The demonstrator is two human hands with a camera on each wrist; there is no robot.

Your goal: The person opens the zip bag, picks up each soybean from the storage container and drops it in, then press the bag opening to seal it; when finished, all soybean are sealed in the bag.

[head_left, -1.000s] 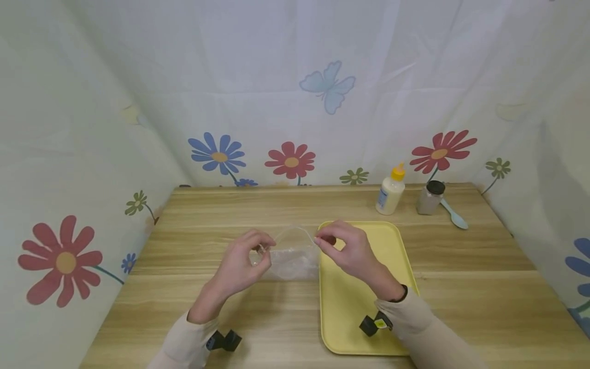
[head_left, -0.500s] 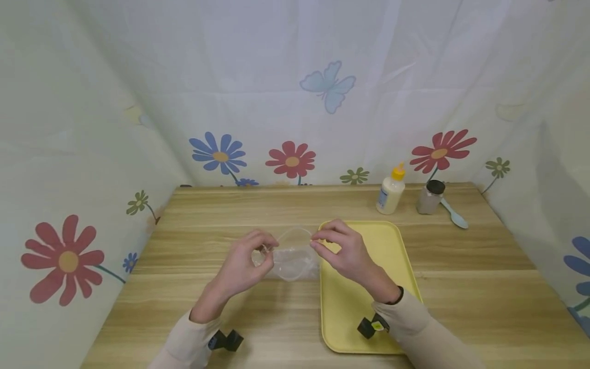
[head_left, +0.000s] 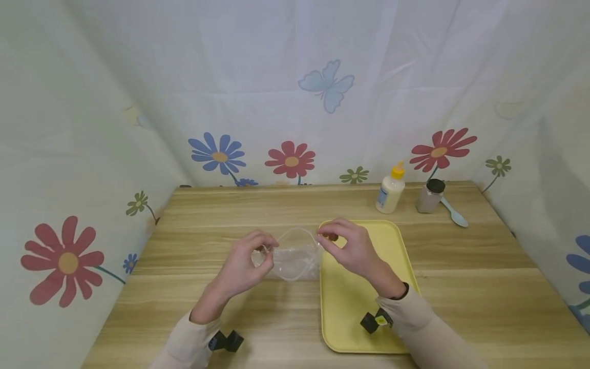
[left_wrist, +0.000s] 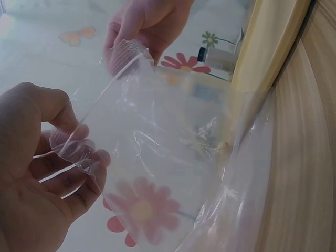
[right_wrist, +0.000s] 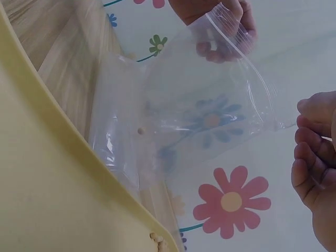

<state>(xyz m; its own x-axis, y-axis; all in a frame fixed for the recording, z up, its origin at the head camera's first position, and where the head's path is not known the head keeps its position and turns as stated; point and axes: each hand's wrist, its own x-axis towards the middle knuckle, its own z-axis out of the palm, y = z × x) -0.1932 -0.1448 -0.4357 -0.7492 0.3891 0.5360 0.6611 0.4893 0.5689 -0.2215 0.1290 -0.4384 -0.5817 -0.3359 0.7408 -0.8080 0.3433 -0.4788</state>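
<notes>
A clear zip-seal plastic bag (head_left: 295,264) hangs between both hands, its mouth spread into a loop in the head view. My left hand (head_left: 244,264) pinches one end of the mouth between thumb and fingers. At the opposite end, my right hand (head_left: 350,248) pinches the corner with thumb and forefinger. The left wrist view shows ridged zip strips along the top of the bag (left_wrist: 157,126) and its lower part beside the wooden table. Seen from the right wrist, the bag (right_wrist: 210,100) looks see-through, with a small beige speck low on it.
A yellow tray (head_left: 341,318) lies under the right forearm. Behind it stand a white squeeze bottle (head_left: 388,199) with a yellow nozzle and a black-lidded jar (head_left: 428,201). A pale blue spoon (head_left: 456,218) lies beside the jar. Small beige lumps (right_wrist: 158,240) show at the tray's edge.
The bag's mouth has opened wider, its near rim now drooping toward me. My right hand went slightly left, then back right; the left hand has shifted a little to the right.
</notes>
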